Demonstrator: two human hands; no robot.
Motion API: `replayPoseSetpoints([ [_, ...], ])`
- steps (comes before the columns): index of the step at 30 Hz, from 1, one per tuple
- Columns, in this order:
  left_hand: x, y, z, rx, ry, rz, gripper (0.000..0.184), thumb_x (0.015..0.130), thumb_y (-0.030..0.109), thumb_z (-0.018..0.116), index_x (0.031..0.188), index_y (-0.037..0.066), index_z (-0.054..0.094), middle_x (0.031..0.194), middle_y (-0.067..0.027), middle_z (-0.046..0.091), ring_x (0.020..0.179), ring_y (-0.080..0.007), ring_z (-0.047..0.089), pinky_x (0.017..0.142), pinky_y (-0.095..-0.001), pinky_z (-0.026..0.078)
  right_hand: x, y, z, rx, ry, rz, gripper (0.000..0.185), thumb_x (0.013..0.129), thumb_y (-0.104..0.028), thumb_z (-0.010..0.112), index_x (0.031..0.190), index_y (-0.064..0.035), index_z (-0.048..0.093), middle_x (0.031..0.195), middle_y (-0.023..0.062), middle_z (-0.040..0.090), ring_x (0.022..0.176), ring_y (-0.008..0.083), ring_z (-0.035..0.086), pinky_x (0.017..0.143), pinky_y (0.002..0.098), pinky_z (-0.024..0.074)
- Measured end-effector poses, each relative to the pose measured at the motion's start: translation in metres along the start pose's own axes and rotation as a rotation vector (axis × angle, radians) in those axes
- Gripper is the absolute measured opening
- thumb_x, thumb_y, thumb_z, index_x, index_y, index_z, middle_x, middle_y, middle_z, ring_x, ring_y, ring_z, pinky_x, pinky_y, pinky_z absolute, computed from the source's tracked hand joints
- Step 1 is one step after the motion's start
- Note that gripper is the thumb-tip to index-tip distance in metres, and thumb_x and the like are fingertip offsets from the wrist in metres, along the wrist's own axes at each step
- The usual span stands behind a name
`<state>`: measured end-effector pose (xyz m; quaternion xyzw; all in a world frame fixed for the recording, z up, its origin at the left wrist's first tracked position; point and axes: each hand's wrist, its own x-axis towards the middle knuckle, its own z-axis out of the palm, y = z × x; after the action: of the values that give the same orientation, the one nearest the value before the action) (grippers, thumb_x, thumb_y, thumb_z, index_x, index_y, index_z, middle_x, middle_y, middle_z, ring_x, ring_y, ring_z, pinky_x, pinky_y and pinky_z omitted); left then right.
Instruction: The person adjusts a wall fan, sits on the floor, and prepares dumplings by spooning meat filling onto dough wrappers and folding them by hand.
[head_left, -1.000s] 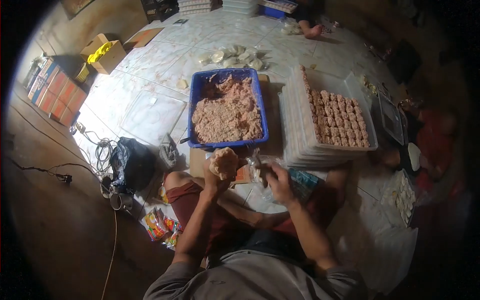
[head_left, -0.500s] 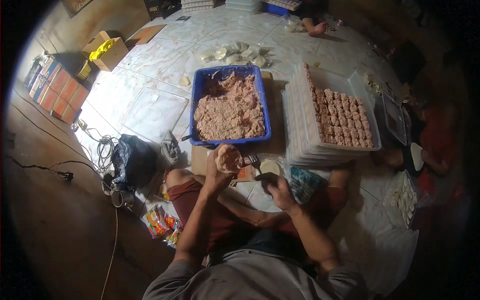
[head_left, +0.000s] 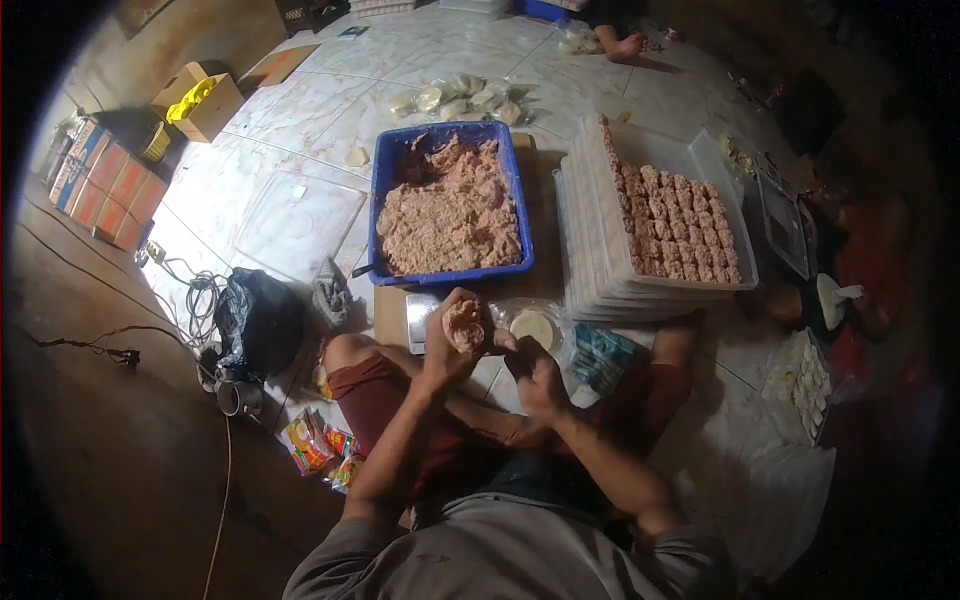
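Note:
My left hand (head_left: 447, 345) is closed around a lump of pinkish filling (head_left: 466, 326), just below the blue tub (head_left: 453, 277) of the same minced mixture. Close on its right, my right hand (head_left: 540, 378) is closed; in this frame the fork seen earlier is mostly hidden at its fingers. Beyond my right hand lies a stack of round pale wrappers (head_left: 533, 328) on clear plastic. To the right, rows of shaped meat pieces (head_left: 684, 225) fill much of the top tray (head_left: 690, 284) of a stack of clear trays.
A black bag (head_left: 262, 318), a metal cup (head_left: 238, 398) and cables are at left. Snack packets (head_left: 308, 443) lie by my left knee. Bagged wrappers (head_left: 465, 98) sit behind the tub. Another person's hand (head_left: 874, 312) holds something pale at right.
My right hand has drawn close to my left, and the fork has gone from clear view. The filling in my left hand has tilted and shifted slightly right. The wrapper stack shows more fully.

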<state>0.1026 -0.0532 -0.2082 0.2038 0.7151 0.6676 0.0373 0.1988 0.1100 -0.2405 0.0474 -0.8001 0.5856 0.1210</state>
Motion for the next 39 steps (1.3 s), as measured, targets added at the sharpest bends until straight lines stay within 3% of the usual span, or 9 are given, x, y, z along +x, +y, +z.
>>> replayPoseSetpoints([
  [5,0.006,0.012,-0.006,-0.240,0.216,-0.111,0.053,0.066,0.008,0.091,0.104,0.003,0.054,0.088,0.0007,0.058,0.079,-0.0088,0.055,0.070,-0.0231,0.046,0.010,-0.021,-0.020,-0.140,0.078,0.034,0.024,0.089,0.004,0.050,0.107,0.0017,0.066,0.092,0.0180,0.061,0.086,0.0335,0.060,0.077,0.0375,0.0470],
  [10,0.008,-0.002,-0.011,-0.235,0.102,0.063,0.050,0.069,0.002,0.087,0.105,0.005,0.052,0.085,0.0018,0.052,0.074,-0.0078,0.051,0.065,-0.0216,0.045,-0.006,-0.016,-0.015,0.097,-0.085,0.117,0.028,0.088,0.006,0.050,0.108,-0.0005,0.068,0.088,0.0092,0.057,0.082,0.0196,0.055,0.075,0.0308,0.0439],
  [14,0.001,-0.002,0.009,-0.184,0.204,-0.087,0.035,0.078,0.009,0.081,0.099,0.006,0.054,0.089,-0.0011,0.055,0.074,-0.0086,0.053,0.066,-0.0228,0.046,0.012,-0.015,-0.003,-0.305,0.013,-0.084,0.027,0.085,0.007,0.051,0.106,0.0014,0.067,0.092,0.0187,0.060,0.088,0.0364,0.059,0.078,0.0384,0.0474],
  [20,0.004,0.020,-0.025,-0.363,0.056,0.053,0.043,0.073,-0.003,0.081,0.102,0.001,0.049,0.084,-0.0017,0.054,0.067,-0.0113,0.056,0.061,-0.0258,0.053,-0.003,-0.027,-0.021,-0.011,-0.020,0.030,0.028,0.088,0.006,0.051,0.110,-0.0001,0.067,0.091,0.0174,0.061,0.089,0.0331,0.060,0.077,0.0361,0.0467],
  [23,-0.001,0.019,0.004,0.078,0.129,-0.010,0.051,0.063,0.006,0.093,0.096,0.005,0.053,0.073,0.0045,0.049,0.068,-0.0042,0.046,0.060,-0.0182,0.041,0.000,-0.006,0.009,-0.224,0.026,-0.147,0.020,0.083,0.009,0.054,0.098,0.0035,0.066,0.094,0.0188,0.060,0.090,0.0343,0.060,0.078,0.0387,0.0477],
  [28,0.007,0.026,-0.016,0.010,0.214,0.037,0.051,0.065,0.015,0.092,0.100,0.001,0.058,0.076,0.0023,0.056,0.072,-0.0065,0.049,0.064,-0.0220,0.044,0.018,-0.069,-0.029,-0.288,0.052,-0.066,0.023,0.089,0.001,0.053,0.111,0.0030,0.060,0.100,0.0219,0.060,0.096,0.0425,0.060,0.080,0.0464,0.0493],
  [31,0.005,0.006,-0.023,0.204,-0.047,-0.165,0.045,0.066,-0.002,0.083,0.106,0.001,0.064,0.093,-0.0039,0.067,0.083,-0.0142,0.061,0.069,-0.0297,0.050,0.028,-0.094,-0.042,-0.335,0.012,-0.039,0.021,0.090,-0.001,0.053,0.110,0.0031,0.059,0.101,0.0229,0.061,0.099,0.0423,0.061,0.083,0.0449,0.0496],
  [35,0.011,0.006,-0.019,0.519,-0.057,-0.069,0.028,0.071,-0.002,0.076,0.096,0.000,0.065,0.082,-0.0040,0.066,0.075,-0.0100,0.058,0.064,-0.0281,0.049,0.039,-0.111,-0.047,-0.464,-0.157,-0.004,0.018,0.090,-0.001,0.052,0.106,0.0024,0.060,0.102,0.0244,0.062,0.099,0.0433,0.061,0.083,0.0445,0.0495],
  [39,0.006,0.010,-0.016,0.250,0.041,-0.118,0.031,0.067,0.006,0.082,0.091,0.001,0.063,0.079,-0.0114,0.068,0.069,-0.0189,0.064,0.065,-0.0334,0.050,0.043,-0.108,-0.045,-0.438,-0.129,-0.014,0.017,0.092,-0.002,0.051,0.106,0.0021,0.060,0.100,0.0237,0.063,0.098,0.0419,0.062,0.082,0.0447,0.0497],
])
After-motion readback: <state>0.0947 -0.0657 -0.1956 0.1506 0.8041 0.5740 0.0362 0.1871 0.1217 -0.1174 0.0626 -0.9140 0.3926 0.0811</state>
